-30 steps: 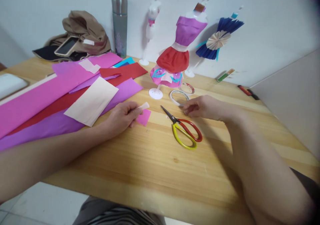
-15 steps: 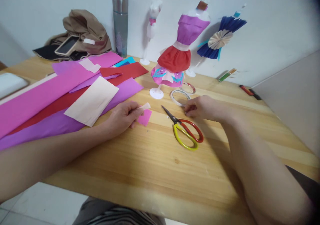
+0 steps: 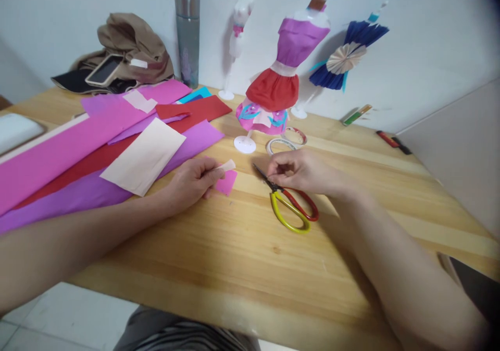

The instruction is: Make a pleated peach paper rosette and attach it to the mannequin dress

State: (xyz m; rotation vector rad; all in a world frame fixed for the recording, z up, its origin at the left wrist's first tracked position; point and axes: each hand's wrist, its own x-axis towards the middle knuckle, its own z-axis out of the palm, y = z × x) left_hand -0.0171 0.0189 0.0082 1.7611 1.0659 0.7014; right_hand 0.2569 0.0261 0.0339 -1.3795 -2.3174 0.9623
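Observation:
My left hand (image 3: 197,182) is closed on a small cream paper strip (image 3: 228,165), which sticks out past the thumb. Below the strip, a pink paper square (image 3: 226,183) shows at the same fingers; whether they grip it too is hard to see. My right hand (image 3: 300,170) is pinched closed just over the blades of the scissors (image 3: 291,213), which lie on the table with one red and one yellow handle. What the pinch holds, if anything, is too small to make out. Behind that hand sits a white tape roll (image 3: 275,145), partly covered.
A dress form in a purple, red and pink paper dress (image 3: 299,44) stands behind, between a bare form (image 3: 242,15) and a blue-dressed one (image 3: 361,34). Crepe paper sheets (image 3: 70,155) spread at left. A bottle (image 3: 188,44), phone (image 3: 104,70) and cloth bundle (image 3: 133,38) stand behind them.
My right hand has moved left from beside the tape roll to above the scissor blades, still pinched. My left hand keeps its place with the cream strip.

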